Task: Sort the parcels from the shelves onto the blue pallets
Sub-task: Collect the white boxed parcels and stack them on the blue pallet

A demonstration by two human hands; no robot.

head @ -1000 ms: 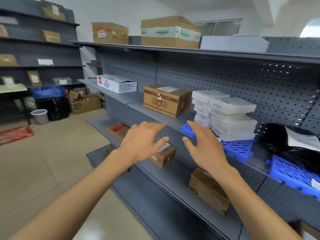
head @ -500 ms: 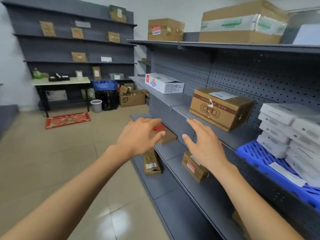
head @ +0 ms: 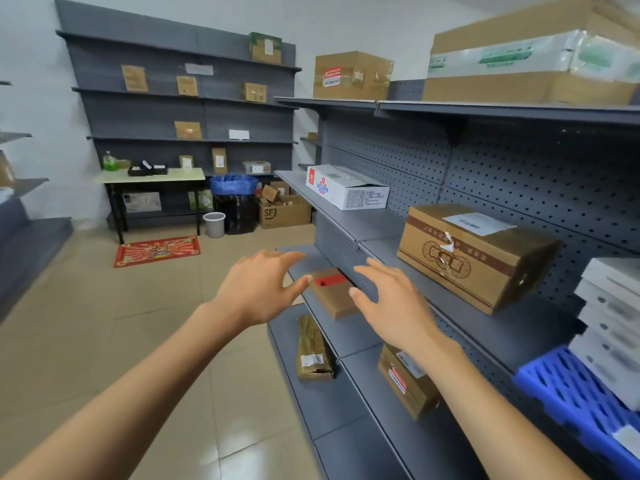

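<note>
My left hand (head: 258, 289) and my right hand (head: 389, 304) are both held out, fingers spread and empty, either side of a flat brown parcel with a red label (head: 334, 294) on a lower grey shelf. A large brown box with a coin print (head: 474, 258) sits on the middle shelf to the right. Further along that shelf lies a white box (head: 346, 187). At the right edge a blue pallet (head: 571, 396) carries a stack of white parcels (head: 613, 306). Lower down lie a thin brown parcel (head: 311, 351) and a small brown box (head: 405, 382).
Two cardboard boxes (head: 351, 76) stand on the top shelf. The far wall has grey shelves with small parcels (head: 187, 129), a table (head: 152, 176), a blue-lined bin (head: 233, 199), a grey bucket (head: 214, 225), an open carton (head: 284, 211) and a red mat (head: 157, 251). Tiled floor lies to the left.
The view has swung left along the shelving. The blue pallet and white stack slid to the right edge, and both open hands now frame the red-labelled parcel.
</note>
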